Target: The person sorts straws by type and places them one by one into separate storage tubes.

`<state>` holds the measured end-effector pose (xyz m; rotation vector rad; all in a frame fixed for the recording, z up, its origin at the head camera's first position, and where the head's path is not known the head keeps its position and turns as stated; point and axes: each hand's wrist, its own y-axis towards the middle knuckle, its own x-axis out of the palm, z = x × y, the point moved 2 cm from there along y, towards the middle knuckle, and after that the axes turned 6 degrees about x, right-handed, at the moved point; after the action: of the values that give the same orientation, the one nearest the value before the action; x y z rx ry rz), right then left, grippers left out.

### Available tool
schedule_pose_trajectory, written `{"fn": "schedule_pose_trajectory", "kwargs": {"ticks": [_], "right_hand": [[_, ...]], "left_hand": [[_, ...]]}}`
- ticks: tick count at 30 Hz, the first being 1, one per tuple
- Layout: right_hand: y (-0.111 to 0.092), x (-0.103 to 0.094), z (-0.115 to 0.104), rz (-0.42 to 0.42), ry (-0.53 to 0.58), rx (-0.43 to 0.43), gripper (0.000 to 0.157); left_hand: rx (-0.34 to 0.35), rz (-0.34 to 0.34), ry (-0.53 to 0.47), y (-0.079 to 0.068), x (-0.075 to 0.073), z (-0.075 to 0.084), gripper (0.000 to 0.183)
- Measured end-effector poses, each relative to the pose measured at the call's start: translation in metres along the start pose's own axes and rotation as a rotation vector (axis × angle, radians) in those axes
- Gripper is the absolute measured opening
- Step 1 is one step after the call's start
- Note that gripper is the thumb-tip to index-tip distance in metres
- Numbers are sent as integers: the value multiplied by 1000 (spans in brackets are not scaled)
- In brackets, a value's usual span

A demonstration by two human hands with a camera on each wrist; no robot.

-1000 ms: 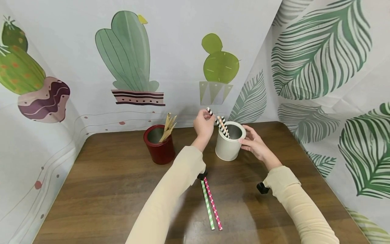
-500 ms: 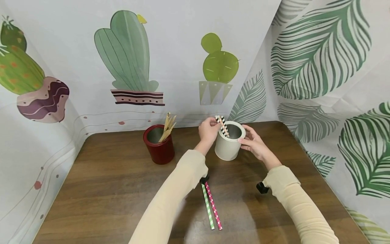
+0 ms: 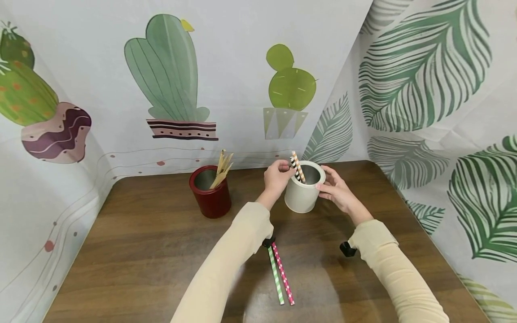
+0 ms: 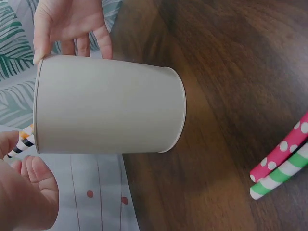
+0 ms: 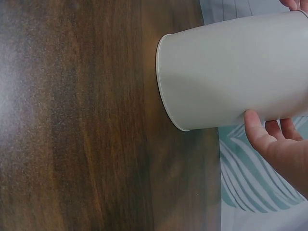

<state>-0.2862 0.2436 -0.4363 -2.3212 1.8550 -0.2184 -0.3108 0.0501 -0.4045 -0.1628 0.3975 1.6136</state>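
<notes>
A cream metal can (image 3: 300, 197) stands upright near the table's back edge. Two striped paper straws lean in it at its left rim, a black-and-white straw (image 3: 295, 167) and an orange-and-white straw (image 3: 298, 163). My left hand (image 3: 277, 177) is beside their upper ends; in the left wrist view its thumb and loosely bent fingers (image 4: 36, 173) are apart, with the straws behind. My right hand (image 3: 337, 190) holds the can from the right, thumb near the rim and fingers along the wall, as the right wrist view also shows. The straws' lower ends are hidden inside.
A dark red can (image 3: 212, 202) with several thin wooden sticks (image 3: 222, 169) stands to the left. On the table in front lie a green-striped straw (image 3: 276, 278) and a pink dotted straw (image 3: 284, 276), partly under my left wrist. A printed cloth (image 3: 238, 80) hangs close behind the table.
My left hand has come down and right to the can's rim, lowering a black-and-white straw into it. Its fingers have loosened, and the straws stand more upright. My right hand has stayed put.
</notes>
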Motion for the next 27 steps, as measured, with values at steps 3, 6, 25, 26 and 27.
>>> {"fn": "schedule_pose_trajectory", "kwargs": {"ticks": [3,6,25,26,27], "right_hand": [[0,0,0,-1,-2,3,64],[1,0,0,-5,-3,2,64],[0,0,0,-12,-4,0,64],[1,0,0,-10,-3,-1,64],[0,0,0,-9,-1,-1,64]], "left_hand": [[24,-8,-15,0,-4,0,29],[53,-15,-14,-1,-9,0,27],[78,-162,116,-36,-40,-42,31],[75,-175,125,-38,-41,-45,32],[74,-189,137,-40,-43,-48,34]]}}
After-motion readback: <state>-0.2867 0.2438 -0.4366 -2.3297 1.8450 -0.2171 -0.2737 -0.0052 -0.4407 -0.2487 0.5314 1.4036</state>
